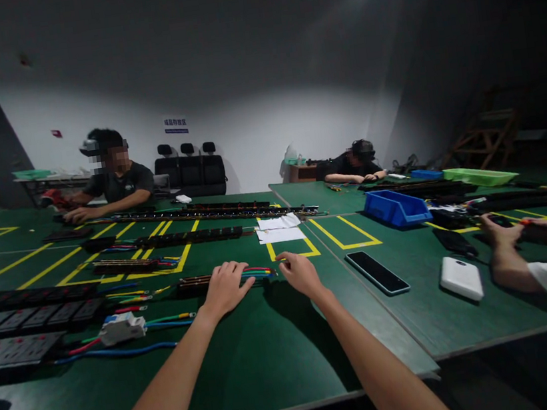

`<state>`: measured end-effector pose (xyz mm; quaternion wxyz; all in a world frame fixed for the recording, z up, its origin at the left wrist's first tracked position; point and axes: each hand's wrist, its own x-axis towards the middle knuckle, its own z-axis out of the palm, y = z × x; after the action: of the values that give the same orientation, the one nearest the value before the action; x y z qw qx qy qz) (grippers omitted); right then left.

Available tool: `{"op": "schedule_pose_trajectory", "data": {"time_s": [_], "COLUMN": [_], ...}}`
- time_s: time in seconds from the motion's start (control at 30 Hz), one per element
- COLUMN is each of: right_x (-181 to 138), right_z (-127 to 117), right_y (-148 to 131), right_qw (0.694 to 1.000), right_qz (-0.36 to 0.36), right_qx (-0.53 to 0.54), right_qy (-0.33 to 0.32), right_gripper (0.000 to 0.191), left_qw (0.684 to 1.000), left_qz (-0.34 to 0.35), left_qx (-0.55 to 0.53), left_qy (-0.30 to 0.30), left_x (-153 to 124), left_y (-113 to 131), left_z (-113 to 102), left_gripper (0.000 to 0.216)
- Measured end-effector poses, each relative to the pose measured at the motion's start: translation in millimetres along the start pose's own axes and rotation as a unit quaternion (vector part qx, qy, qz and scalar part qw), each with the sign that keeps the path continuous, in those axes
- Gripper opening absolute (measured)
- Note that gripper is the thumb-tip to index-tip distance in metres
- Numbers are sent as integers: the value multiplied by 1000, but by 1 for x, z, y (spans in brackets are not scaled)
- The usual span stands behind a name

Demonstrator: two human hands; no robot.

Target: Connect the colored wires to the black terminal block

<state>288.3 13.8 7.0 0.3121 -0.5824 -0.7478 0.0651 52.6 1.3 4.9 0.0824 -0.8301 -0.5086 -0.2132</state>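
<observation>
My left hand (pixel 228 287) lies across a dark strip with copper-coloured bars (pixel 192 284), fingers over its far side and thumb apart on the near side. Its right end is hidden beneath the hand. From there, red, green, yellow and blue wires (pixel 262 272) run to the right. Beside the wire ends, my right hand (pixel 298 273) is curled, index finger and thumb bent towards each other. Whatever may be between those fingertips is too small to make out. A similar strip with wires (pixel 125 266) lies farther back on the left.
Black socket strips (pixel 31 321) and a white breaker-like block (pixel 122 328) with wires occupy the left. To the right are a phone (pixel 377 272), a white box-shaped device (pixel 460 278) and a blue bin (pixel 397 207). A co-worker's hands (pixel 501 232) work at far right; two people sit opposite.
</observation>
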Motion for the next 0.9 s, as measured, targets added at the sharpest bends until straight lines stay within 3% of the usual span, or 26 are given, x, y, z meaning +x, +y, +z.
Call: {"op": "schedule_pose_trajectory", "data": {"time_s": [0.2,0.33,0.43,0.77,0.9], "right_x": [-2,4,8,8,8], "right_z": [17,24,28,30,23], "right_y": [-1,4,8,3,-1], "right_qw": [995,994,987,924,882], "right_qz": [33,35,41,138,189], "right_qx": [-2,76,149,352,425], "right_qy": [-91,-73,-47,-61,-80], "right_gripper": [44,45,48,35,26], "left_qw": [1000,999,998,999,999], "left_qz": [-5,-46,-47,-25,-17], "left_qx": [-6,12,6,4,-1], "left_qy": [14,-12,-32,-41,-48], "left_x": [0,-3,-4,-3,-4], "left_y": [-6,-17,-22,-21,-19], "left_z": [-8,-9,-6,-4,-4], "left_gripper": [38,51,46,28,27]}}
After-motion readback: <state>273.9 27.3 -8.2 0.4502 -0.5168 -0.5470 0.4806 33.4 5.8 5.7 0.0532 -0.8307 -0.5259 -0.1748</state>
